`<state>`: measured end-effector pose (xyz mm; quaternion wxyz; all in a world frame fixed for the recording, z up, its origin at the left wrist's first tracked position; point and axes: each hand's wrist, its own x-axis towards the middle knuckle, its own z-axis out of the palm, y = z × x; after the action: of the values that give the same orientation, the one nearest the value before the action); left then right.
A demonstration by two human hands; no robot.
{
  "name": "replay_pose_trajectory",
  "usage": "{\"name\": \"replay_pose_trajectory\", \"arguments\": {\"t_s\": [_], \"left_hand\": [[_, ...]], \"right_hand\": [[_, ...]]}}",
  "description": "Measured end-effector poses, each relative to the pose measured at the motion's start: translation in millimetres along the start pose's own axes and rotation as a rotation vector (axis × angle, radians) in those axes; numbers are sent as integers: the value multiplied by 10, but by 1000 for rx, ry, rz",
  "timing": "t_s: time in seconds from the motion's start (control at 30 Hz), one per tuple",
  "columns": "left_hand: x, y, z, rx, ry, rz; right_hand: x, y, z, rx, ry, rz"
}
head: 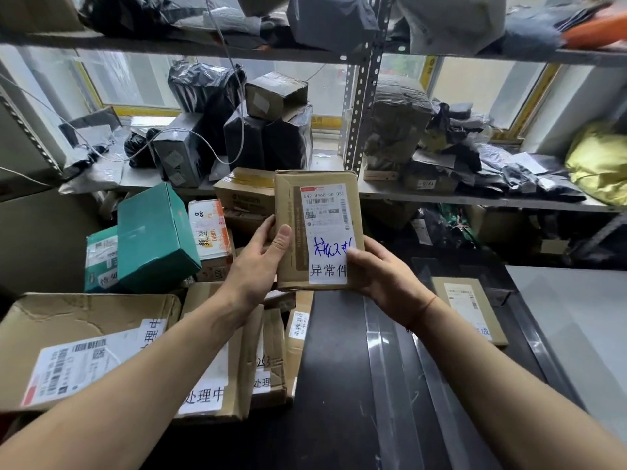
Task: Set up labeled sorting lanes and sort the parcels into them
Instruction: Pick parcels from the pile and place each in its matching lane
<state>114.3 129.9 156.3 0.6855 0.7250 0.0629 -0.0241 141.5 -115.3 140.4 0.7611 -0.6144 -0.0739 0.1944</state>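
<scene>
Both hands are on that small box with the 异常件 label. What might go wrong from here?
1. The right hand thumb covers part of the white 异常件 label on the small cardboard box, so the blue handwriting could be misread.
2. The left hand grips only the box's edge; it might slip.
3. The cartons marked 处理中 sit directly below on the left, so this box could land in that wrong pile.

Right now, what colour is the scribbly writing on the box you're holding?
Blue, on the white label; head view.

Probably a parcel depot: steel shelving (359,96) crammed with labelled parcels (101,347).
</scene>
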Motion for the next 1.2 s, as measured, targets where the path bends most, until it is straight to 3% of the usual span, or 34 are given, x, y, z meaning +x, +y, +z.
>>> {"name": "replay_pose_trajectory", "arguments": {"t_s": [0.2,0.5,0.97,1.2], "left_hand": [[-42,52,140,-38,-88,64],[-247,105,798,-73,-119,-4],[-591,-40,3523,-4,-92,-25],[-477,-65,4354,69,-187,-50]], "right_hand": [[-79,-68,-5,-50,127,-81],[-601,-83,-499,-35,206,-84],[-1955,-194,-2885,-34,304,-21],[-2257,-295,-3653,-33,449,-7]]}}
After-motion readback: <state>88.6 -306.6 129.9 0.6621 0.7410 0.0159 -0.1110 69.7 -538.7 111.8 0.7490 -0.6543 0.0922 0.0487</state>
